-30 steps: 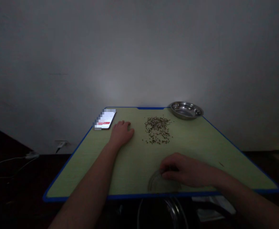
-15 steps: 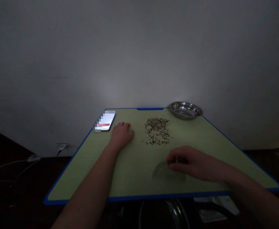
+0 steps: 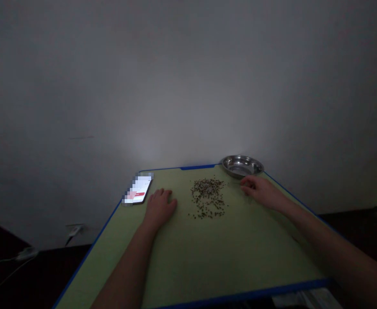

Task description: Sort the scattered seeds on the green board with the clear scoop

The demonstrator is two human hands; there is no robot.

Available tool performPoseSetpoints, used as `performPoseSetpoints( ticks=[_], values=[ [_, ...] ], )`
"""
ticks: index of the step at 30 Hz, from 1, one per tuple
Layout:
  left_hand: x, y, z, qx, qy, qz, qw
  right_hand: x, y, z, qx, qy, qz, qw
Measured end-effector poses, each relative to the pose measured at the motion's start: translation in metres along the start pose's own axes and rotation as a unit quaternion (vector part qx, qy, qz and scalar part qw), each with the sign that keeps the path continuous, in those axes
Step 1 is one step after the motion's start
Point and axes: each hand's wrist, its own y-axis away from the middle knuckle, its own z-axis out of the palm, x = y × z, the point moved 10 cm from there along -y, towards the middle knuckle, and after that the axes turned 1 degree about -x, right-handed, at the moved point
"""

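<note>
My left hand [image 3: 160,209] lies flat on the yellow-green table [image 3: 208,249], fingers stretched out and holding nothing. Between my hands are many small brown seeds or beans [image 3: 208,195], scattered over the tabletop. My right hand [image 3: 259,192] is pinched closed beside the near rim of a shallow steel bowl [image 3: 242,166], to the right of the seeds. A faint see-through shape shows by its fingertips, too dim and blurred to name. Whether the hand touches the bowl, I cannot tell.
A phone with a lit screen [image 3: 138,189] lies at the table's left edge. Blue trim [image 3: 198,166] borders the tabletop, and a grey wall [image 3: 188,86] stands behind. At the lower left, a plug [image 3: 74,231] sits in a wall socket, with white cables near the floor.
My right hand has moved from the near part of the table, away from me, to the bowl. My left hand stays in place on the table. The camera view has tilted upward.
</note>
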Motion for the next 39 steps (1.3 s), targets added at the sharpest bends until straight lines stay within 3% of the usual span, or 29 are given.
performPoseSetpoints(
  ticks=[7,13,17,22,33,39],
  values=[
    [-0.001,0.001,-0.001,0.004,-0.001,-0.001,1.0,-0.048,-0.03,0.007,0.029,0.122,-0.072,0.99],
    [-0.003,0.001,0.0,-0.011,0.002,-0.012,1.0,-0.087,-0.057,0.036,0.033,0.2,-0.124,0.971],
    [-0.004,0.002,0.001,-0.016,0.0,-0.019,1.0,-0.102,-0.059,0.058,0.013,0.222,-0.159,0.962],
    [-0.004,0.001,0.002,-0.004,0.005,-0.016,1.0,-0.112,-0.039,0.073,-0.018,0.249,-0.206,0.946],
    [-0.002,0.001,0.0,0.005,0.006,-0.006,1.0,-0.123,0.031,0.066,-0.03,0.27,-0.316,0.909],
    [0.0,0.001,-0.001,0.008,0.006,-0.002,1.0,-0.121,0.051,0.056,-0.064,0.206,-0.308,0.926]
  ],
)
